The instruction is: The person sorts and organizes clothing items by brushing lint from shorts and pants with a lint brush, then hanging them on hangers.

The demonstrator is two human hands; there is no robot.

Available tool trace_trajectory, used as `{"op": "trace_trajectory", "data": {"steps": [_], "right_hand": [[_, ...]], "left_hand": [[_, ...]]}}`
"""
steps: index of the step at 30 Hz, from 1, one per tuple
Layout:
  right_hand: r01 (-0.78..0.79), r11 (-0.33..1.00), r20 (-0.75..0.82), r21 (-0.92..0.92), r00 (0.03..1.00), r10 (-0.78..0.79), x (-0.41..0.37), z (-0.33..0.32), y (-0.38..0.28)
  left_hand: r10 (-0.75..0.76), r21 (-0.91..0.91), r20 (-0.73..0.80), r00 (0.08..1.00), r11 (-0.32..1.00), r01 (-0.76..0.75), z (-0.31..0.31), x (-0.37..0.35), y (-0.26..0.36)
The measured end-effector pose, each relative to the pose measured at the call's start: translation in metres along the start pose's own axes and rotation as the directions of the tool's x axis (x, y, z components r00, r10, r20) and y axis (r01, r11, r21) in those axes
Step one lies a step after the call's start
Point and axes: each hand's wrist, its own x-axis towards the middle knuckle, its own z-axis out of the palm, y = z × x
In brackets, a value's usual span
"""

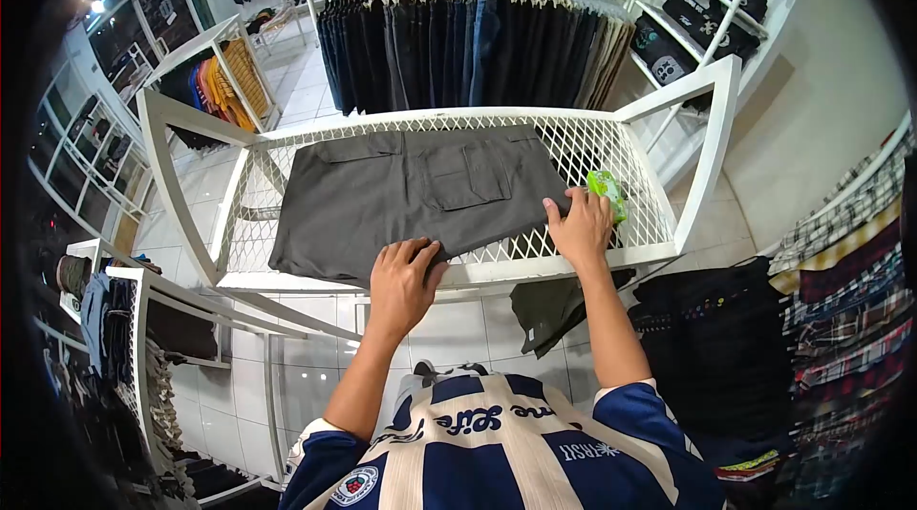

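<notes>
Dark grey cargo trousers (363, 195) lie folded on a white mesh rack (630, 152), a flapped pocket facing up. My left hand (406, 281) is at their near edge, its bent fingers closed on the cloth. At the near right corner, my right hand (581, 228) grips the cloth between thumb and fingers; the fingertips are partly hidden. A bright green packet (605, 187) sits on the mesh just beyond my right hand, partly covered by it.
Hanging trousers (458, 47) fill a rail behind the rack. Shelves with caps and bags (702, 18) stand at back right. Checked shirts (850, 338) hang on the right, another clothes rack (143, 348) stands left. A dark garment (544, 312) shows below the mesh.
</notes>
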Motion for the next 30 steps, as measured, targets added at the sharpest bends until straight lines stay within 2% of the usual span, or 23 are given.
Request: {"op": "trace_trajectory", "data": {"steps": [2, 4, 6, 8, 9, 10, 12, 13, 14, 16, 18, 19, 20, 22, 24, 25, 26, 27, 28, 29, 30], "right_hand": [[0.006, 0.999, 0.015, 0.044, 1.000, -0.006, 0.008, -0.001, 0.002], [-0.126, 0.936, 0.118, 0.330, 0.989, 0.092, 0.015, -0.002, 0.001], [-0.091, 0.911, 0.056, 0.403, 0.996, 0.074, 0.021, -0.008, -0.002], [-0.285, 0.634, 0.257, 0.719, 0.957, 0.138, 0.038, -0.024, -0.009], [-0.333, 0.366, 0.315, 0.869, 0.943, 0.110, 0.048, -0.027, -0.014], [-0.298, 0.233, 0.295, 0.925, 0.954, 0.049, 0.053, -0.041, -0.026], [-0.143, 0.180, 0.152, 0.973, 0.988, -0.036, 0.059, -0.066, -0.055], [-0.152, 0.142, 0.163, 0.978, 0.984, -0.068, 0.061, -0.079, -0.070], [-0.090, 0.202, 0.116, 0.975, 0.986, -0.121, 0.062, -0.086, -0.077], [-0.166, 0.196, 0.192, 0.966, 0.974, -0.122, 0.059, -0.094, -0.083], [-0.337, 0.292, 0.331, 0.895, 0.941, 0.071, 0.054, -0.105, -0.078], [-0.435, 0.252, 0.432, 0.865, 0.899, 0.068, 0.055, -0.085, -0.056], [-0.562, 0.223, 0.564, 0.797, 0.824, 0.059, 0.052, -0.082, -0.043], [-0.401, 0.711, 0.461, 0.578, 0.879, 0.122, 0.043, -0.036, -0.002], [-0.214, 0.930, 0.347, 0.298, 0.932, 0.104, 0.037, -0.048, -0.013], [-0.168, 0.952, 0.341, 0.257, 0.937, 0.073, 0.041, -0.041, -0.015], [-0.178, 0.950, 0.344, 0.256, 0.935, 0.082, 0.046, -0.025, -0.013], [0.007, 0.951, 0.224, 0.310, 0.971, -0.080, 0.052, -0.001, -0.010], [0.196, 0.920, 0.093, 0.340, 0.966, -0.240, 0.057, 0.016, -0.008], [0.226, 0.901, 0.107, 0.370, 0.953, -0.282, 0.062, 0.026, -0.012], [0.254, 0.893, 0.118, 0.371, 0.941, -0.317, 0.068, 0.048, -0.008]], "left_hand": [[-0.036, 0.001, 0.006, 0.999, 0.999, 0.036, 0.000, 0.001, 0.002], [-0.030, 0.028, -0.010, 0.999, 0.999, 0.031, 0.000, 0.002, 0.005], [-0.029, 0.050, -0.025, 0.999, 0.998, 0.030, 0.001, 0.005, 0.013], [0.044, 0.008, -0.067, 0.997, 0.999, -0.044, 0.004, 0.018, 0.026], [0.073, 0.017, -0.082, 0.994, 0.997, -0.071, 0.003, 0.027, 0.035], [0.065, 0.021, -0.088, 0.994, 0.998, -0.063, 0.000, 0.038, 0.047], [0.108, -0.080, -0.264, 0.959, 0.988, -0.133, -0.007, 0.064, 0.066], [0.102, -0.076, -0.272, 0.957, 0.989, -0.127, -0.005, 0.074, 0.066], [0.056, -0.086, -0.230, 0.971, 0.993, -0.078, -0.003, 0.081, 0.065], [0.014, -0.087, -0.189, 0.982, 0.996, -0.031, 0.000, 0.081, 0.057], [0.139, -0.020, -0.076, 0.987, 0.990, -0.141, 0.002, 0.071, 0.050], [0.140, -0.071, -0.007, 0.990, 0.988, -0.141, 0.002, 0.061, 0.052], [0.139, -0.076, -0.008, 0.990, 0.987, -0.139, 0.002, 0.048, 0.051], [0.272, -0.153, -0.076, 0.959, 0.947, -0.281, 0.000, 0.019, 0.044], [0.058, -0.249, -0.101, 0.993, 0.965, -0.081, -0.026, -0.006, 0.046], [-0.107, -0.156, -0.148, 0.983, 0.984, 0.084, -0.035, -0.020, 0.041], [-0.260, -0.070, -0.207, 0.943, 0.966, 0.251, -0.043, -0.033, 0.033], [-0.426, -0.056, -0.263, 0.865, 0.902, 0.428, -0.049, -0.045, 0.025], [-0.573, -0.052, -0.323, 0.754, 0.806, 0.590, -0.055, -0.052, 0.017], [-0.571, -0.048, -0.322, 0.755, 0.806, 0.589, -0.061, -0.054, 0.010], [-0.727, 0.005, -0.209, 0.654, 0.668, 0.744, -0.069, -0.053, 0.004]]}}
